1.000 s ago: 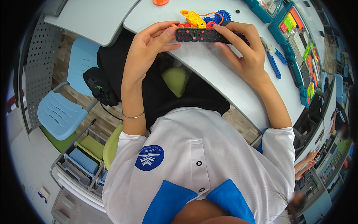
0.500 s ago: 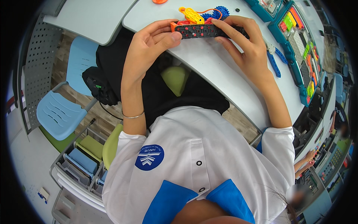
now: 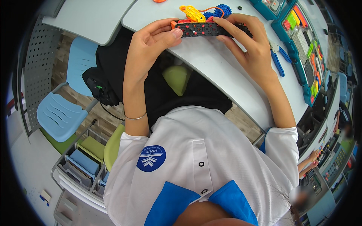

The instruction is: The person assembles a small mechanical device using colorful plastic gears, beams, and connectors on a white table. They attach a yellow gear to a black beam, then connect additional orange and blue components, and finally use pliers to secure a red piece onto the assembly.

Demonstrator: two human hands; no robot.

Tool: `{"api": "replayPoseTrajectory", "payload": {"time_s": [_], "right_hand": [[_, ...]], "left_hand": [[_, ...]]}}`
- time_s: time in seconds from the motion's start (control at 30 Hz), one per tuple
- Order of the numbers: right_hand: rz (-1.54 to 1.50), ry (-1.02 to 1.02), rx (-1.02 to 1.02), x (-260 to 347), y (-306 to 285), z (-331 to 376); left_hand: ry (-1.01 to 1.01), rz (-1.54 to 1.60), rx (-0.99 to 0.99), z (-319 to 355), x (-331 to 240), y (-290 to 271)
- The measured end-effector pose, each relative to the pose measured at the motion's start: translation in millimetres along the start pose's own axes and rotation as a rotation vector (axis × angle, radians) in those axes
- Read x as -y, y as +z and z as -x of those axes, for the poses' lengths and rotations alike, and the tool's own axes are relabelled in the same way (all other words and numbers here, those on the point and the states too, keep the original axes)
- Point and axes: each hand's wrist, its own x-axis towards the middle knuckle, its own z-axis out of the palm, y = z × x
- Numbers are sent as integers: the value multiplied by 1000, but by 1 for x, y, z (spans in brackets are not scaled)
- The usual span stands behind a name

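Observation:
Between my two hands is a toy building-block assembly (image 3: 203, 29), a long black perforated strip dotted with red pegs. My left hand (image 3: 158, 37) grips its left end by an orange piece, thumb in front and fingers behind. At the other end my right hand (image 3: 247, 41) pinches it, with the index finger on top beside a pink-red part. A yellow perforated link (image 3: 192, 14) stands tilted above the strip. Blue gear wheels (image 3: 224, 11) and an orange band or cord are behind it. Whether these are all attached to the strip, I cannot tell.
Blue-handled pliers (image 3: 278, 62) lie on the white table (image 3: 226, 71) right of my right hand. Past them is a teal case (image 3: 290, 37) of colourful parts. A small black piece (image 3: 240, 8) and part of an orange object are on the far side. A blue chair (image 3: 62, 115) stands left.
Both hands keep their grip on the assembly. It has shifted very slightly up and left in view, along with the tabletop things; otherwise little differs.

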Motion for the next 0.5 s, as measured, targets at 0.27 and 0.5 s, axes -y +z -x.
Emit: {"api": "replayPoseTrajectory", "payload": {"time_s": [0.27, 0.5], "right_hand": [[14, -31, 12, -1, -2, 0], [6, -32, 11, -2, -2, 1]], "left_hand": [[11, 5, -10, 0, 1, 2], [17, 31, -23, -1, 2, 3]]}}
